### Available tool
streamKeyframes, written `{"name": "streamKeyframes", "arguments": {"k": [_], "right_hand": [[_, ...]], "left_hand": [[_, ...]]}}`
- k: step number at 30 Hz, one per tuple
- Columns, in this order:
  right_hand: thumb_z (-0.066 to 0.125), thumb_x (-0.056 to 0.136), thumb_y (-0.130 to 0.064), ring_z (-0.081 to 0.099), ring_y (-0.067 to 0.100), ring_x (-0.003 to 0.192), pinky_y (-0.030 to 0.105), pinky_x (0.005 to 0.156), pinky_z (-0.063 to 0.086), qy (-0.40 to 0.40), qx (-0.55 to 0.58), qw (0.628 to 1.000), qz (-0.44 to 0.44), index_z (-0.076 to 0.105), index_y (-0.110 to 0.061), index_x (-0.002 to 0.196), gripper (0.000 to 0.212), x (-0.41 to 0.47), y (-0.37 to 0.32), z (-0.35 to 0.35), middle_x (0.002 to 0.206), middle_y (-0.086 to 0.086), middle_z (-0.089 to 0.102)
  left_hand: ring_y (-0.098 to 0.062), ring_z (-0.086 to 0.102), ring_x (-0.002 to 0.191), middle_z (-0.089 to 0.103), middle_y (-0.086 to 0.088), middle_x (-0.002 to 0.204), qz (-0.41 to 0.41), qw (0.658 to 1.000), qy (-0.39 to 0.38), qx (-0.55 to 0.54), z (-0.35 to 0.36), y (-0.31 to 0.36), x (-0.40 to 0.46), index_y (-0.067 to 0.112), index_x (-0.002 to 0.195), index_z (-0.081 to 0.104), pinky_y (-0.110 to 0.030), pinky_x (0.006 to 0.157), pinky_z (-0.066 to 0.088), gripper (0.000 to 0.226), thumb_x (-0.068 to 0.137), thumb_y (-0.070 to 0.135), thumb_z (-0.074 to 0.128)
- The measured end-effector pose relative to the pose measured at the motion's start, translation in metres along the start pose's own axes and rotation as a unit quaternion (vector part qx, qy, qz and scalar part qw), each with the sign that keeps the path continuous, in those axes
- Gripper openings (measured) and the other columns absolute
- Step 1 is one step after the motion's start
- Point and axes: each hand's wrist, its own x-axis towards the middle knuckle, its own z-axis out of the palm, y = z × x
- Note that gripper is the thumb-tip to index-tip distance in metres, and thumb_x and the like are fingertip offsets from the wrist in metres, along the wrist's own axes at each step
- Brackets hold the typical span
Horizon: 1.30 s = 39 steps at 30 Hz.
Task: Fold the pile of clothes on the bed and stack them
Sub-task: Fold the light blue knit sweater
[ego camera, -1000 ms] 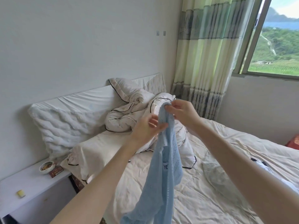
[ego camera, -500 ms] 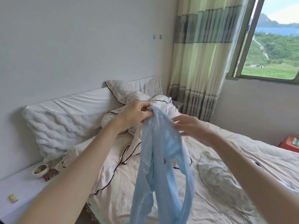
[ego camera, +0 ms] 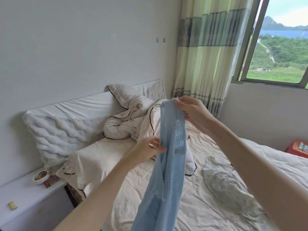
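Note:
A light blue openwork knit garment (ego camera: 168, 164) hangs in the air over the bed (ego camera: 191, 205), its lower part running off the bottom of the view. My right hand (ego camera: 191, 110) pinches its top edge, held high. Lower down, my left hand (ego camera: 148, 149) pinches the garment's left edge between thumb and fingers. A pale patterned garment (ego camera: 228, 185) lies flat on the sheet to the right.
A crumpled cream duvet with dark piping (ego camera: 131, 124) and white pillows (ego camera: 61, 130) fill the bed's head. A white bedside shelf (ego camera: 25, 195) at left carries a small bowl (ego camera: 40, 176) and a box. Striped curtains (ego camera: 206, 52) hang by the window, with a red object (ego camera: 296, 148) at far right.
My right hand has taken the garment's top edge and lifted it. My left hand has let go of the top and dropped lower, now pinching the left edge.

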Motion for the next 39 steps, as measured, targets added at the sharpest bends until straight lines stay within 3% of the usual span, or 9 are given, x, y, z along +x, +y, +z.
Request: {"name": "streamKeyframes", "arguments": {"k": [7,17,19,22,27,29,32,36,39], "right_hand": [[0.053,0.096,-0.011,0.053,0.015,0.064,0.028,0.063,0.047,0.043,0.030,0.998,-0.031,0.058,-0.006,0.084,0.014,0.015,-0.032,-0.015,0.074,0.005,0.055],[0.063,0.090,-0.016,0.052,0.019,0.064,0.030,0.064,0.044,0.161,-0.077,0.983,0.048,0.063,-0.010,0.073,0.017,0.008,0.030,-0.095,0.069,0.008,0.056],[0.066,0.087,-0.017,0.051,0.017,0.063,0.027,0.061,0.043,0.151,-0.101,0.982,0.053,0.062,-0.006,0.075,0.016,0.002,0.038,-0.103,0.069,0.007,0.056],[0.071,0.080,-0.024,0.058,0.017,0.071,0.031,0.075,0.049,0.060,-0.158,0.982,0.080,0.068,-0.014,0.080,0.011,-0.008,0.046,-0.115,0.077,0.005,0.065],[0.072,0.079,-0.025,0.058,0.023,0.081,0.035,0.084,0.044,0.001,-0.202,0.973,0.116,0.071,-0.007,0.089,0.021,-0.014,0.059,-0.135,0.086,0.011,0.066],[0.070,0.077,-0.023,0.064,0.023,0.080,0.032,0.080,0.051,-0.038,-0.151,0.977,0.147,0.070,-0.001,0.093,0.028,-0.017,0.063,-0.146,0.088,0.013,0.069],[0.066,0.074,-0.017,0.068,0.022,0.077,0.025,0.067,0.056,-0.103,-0.048,0.974,0.196,0.066,0.005,0.096,0.031,-0.022,0.069,-0.156,0.088,0.014,0.070],[0.065,0.075,-0.012,0.067,0.021,0.077,0.025,0.067,0.056,-0.105,-0.038,0.975,0.190,0.067,0.004,0.097,0.027,-0.023,0.069,-0.148,0.087,0.013,0.071],[0.064,0.087,-0.017,0.051,0.015,0.058,0.018,0.054,0.042,0.014,-0.189,0.978,0.085,0.068,-0.003,0.079,0.016,-0.018,0.070,-0.130,0.065,0.005,0.058]], "left_hand": [[-0.013,0.054,0.070,0.061,-0.006,0.076,-0.047,0.998,0.032,0.041,0.018,-0.035,-0.012,0.005,0.078,0.063,-0.028,0.064,0.039,0.022,0.077,0.027,0.061],[-0.010,0.039,0.056,0.044,0.008,0.058,-0.071,0.992,0.101,0.009,-0.056,-0.037,-0.011,0.017,0.069,0.054,-0.018,0.053,0.034,0.029,0.095,0.028,0.054],[-0.005,0.043,0.055,0.047,0.009,0.060,-0.044,0.990,0.126,0.033,-0.061,-0.028,-0.007,0.017,0.073,0.057,-0.012,0.048,0.030,0.027,0.096,0.029,0.051],[-0.013,0.051,0.077,0.058,-0.003,0.081,-0.037,0.989,0.138,0.025,-0.073,-0.019,-0.002,0.011,0.086,0.063,-0.023,0.068,0.039,0.022,0.096,0.028,0.053],[-0.021,0.066,0.088,0.071,-0.008,0.098,-0.060,0.996,-0.003,-0.059,-0.093,0.007,-0.014,0.007,0.105,0.067,-0.031,0.081,0.051,0.072,0.056,0.058,0.081],[-0.021,0.066,0.098,0.069,-0.013,0.109,-0.079,0.983,-0.106,-0.131,-0.101,0.008,-0.019,0.003,0.115,0.062,-0.028,0.082,0.055,0.078,0.053,0.042,0.089],[-0.022,0.064,0.103,0.064,-0.019,0.117,-0.102,0.974,-0.154,-0.134,-0.107,0.006,-0.029,-0.005,0.122,0.056,-0.028,0.085,0.054,0.041,0.081,0.000,0.063],[-0.005,0.065,0.068,0.065,-0.019,0.096,-0.099,0.993,0.031,-0.063,-0.098,0.002,-0.026,-0.004,0.101,0.064,-0.015,0.065,0.053,0.015,0.089,-0.004,0.055],[-0.010,0.049,0.058,0.054,-0.006,0.071,-0.038,0.978,0.203,0.034,-0.091,0.003,-0.014,0.011,0.078,0.059,-0.020,0.054,0.037,0.014,0.092,0.008,0.058]]}}
